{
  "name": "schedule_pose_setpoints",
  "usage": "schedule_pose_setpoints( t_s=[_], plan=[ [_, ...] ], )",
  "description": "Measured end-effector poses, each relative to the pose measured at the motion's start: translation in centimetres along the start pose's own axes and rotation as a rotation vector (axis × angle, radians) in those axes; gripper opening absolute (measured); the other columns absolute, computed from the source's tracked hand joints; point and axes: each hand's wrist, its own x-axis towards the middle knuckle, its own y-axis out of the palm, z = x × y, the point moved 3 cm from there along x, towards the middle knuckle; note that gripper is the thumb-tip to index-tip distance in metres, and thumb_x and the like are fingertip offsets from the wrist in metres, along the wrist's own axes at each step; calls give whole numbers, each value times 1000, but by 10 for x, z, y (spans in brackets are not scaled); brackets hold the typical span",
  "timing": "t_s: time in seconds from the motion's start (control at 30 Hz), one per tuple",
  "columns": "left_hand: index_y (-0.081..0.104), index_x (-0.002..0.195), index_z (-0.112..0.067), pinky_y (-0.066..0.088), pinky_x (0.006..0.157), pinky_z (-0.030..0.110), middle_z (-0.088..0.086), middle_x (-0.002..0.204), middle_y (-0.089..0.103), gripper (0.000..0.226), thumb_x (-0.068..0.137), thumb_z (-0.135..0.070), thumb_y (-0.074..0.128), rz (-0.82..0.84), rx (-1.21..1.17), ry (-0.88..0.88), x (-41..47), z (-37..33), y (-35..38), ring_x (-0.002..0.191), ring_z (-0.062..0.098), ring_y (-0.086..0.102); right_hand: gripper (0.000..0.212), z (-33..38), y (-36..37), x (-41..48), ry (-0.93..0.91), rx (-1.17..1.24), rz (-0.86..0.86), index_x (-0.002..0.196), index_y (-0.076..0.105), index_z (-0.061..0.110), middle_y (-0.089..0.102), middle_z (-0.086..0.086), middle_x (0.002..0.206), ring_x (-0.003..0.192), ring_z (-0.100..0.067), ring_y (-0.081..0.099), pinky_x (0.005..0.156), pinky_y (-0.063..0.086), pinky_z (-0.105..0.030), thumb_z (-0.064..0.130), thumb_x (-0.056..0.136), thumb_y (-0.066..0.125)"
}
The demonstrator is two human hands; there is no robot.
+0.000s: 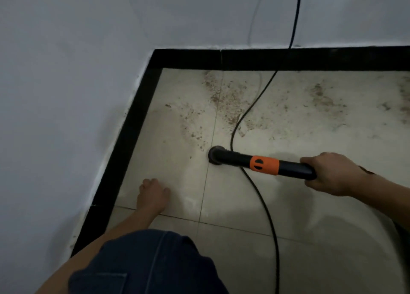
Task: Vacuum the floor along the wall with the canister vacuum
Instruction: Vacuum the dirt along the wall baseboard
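A black vacuum wand [235, 159] with an orange collar [264, 165] lies low over the pale tiled floor [173, 151]. Its round nozzle [216, 155] sits on the tile just below a spread of brown dirt [224, 98]. My right hand [328, 174] grips the wand's rear end. My left hand [153, 194] rests on the floor near the black skirting [133, 125] of the left wall, its fingers loosely bent and holding nothing. The canister is out of view.
A black power cord [248, 107] hangs down the far wall, crosses the dirt, passes under the wand and runs toward me. More dirt patches [321, 96] lie to the right by the far skirting [288, 57]. My knee in dark shorts [150, 265] fills the bottom.
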Motion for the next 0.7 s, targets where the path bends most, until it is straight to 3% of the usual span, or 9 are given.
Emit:
schedule_pose_setpoints(
  t_s=[0.27, 0.4, 0.5, 0.6, 0.7],
  plan=[
    [50, 113, 11, 39, 92, 49, 30, 124, 48, 35, 95, -18, 47, -360, 99, 75, 31, 15, 20, 114, 41, 44, 23, 3, 20, 10, 191, 125, -156, 77, 45, 36, 51, 12, 65, 64, -16, 52, 48, 29, -25, 38, 74, 68],
    [46, 124, 16, 33, 103, 56, 38, 134, 43, 46, 93, -17, 51, -393, 29, 83, 41, 18, 28, 124, 50, 39, 20, 38, 13, 8, 126, 69, -146, 79, 42, 37, 44, 13, 63, 63, -14, 50, 52, 32, -25, 41, 75, 62],
    [36, 138, 12, 23, 113, 53, 34, 146, 33, 57, 96, -23, 49, -370, -18, 130, 44, 29, 32, 136, 48, 29, 18, 69, 28, -1, 44, -3, -78, 84, 41, 38, 41, 12, 63, 65, -13, 52, 57, 33, -25, 44, 78, 57],
    [28, 146, 7, 13, 118, 45, 26, 154, 25, 64, 97, -34, 29, -378, -31, 177, 42, 39, 34, 144, 37, 19, 19, 77, 28, 0, 132, -27, -132, 85, 41, 38, 45, 11, 66, 67, -15, 57, 56, 34, -27, 46, 79, 57],
    [25, 148, 4, 12, 120, 43, 22, 156, 22, 61, 99, -31, 31, -416, -101, 203, 42, 44, 37, 146, 34, 16, 21, 82, 20, 8, 239, -7, -208, 84, 43, 37, 47, 10, 64, 66, -17, 57, 54, 34, -27, 44, 77, 61]
  ],
)
